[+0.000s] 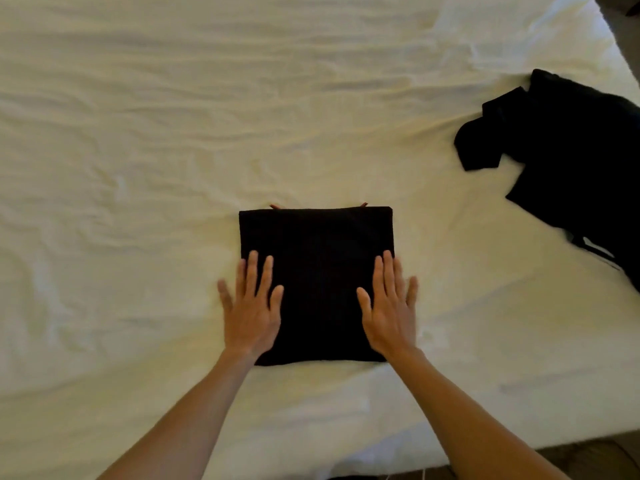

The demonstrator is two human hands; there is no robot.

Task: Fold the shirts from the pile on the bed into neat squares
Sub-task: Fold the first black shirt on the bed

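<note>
A black shirt [320, 271], folded into a flat square, lies on the white bed in front of me. My left hand [252, 306] lies flat with straight fingers on its left edge, partly over the sheet. My right hand [389, 306] lies flat on its right edge in the same way. Two small reddish bits poke out along the square's far edge. A loose pile of black shirts [568, 161] lies crumpled at the right of the bed.
The white sheet [173, 150] is wrinkled and spreads wide to the left and far side. The bed's near edge [450, 452] runs along the bottom right, with dark floor beyond it.
</note>
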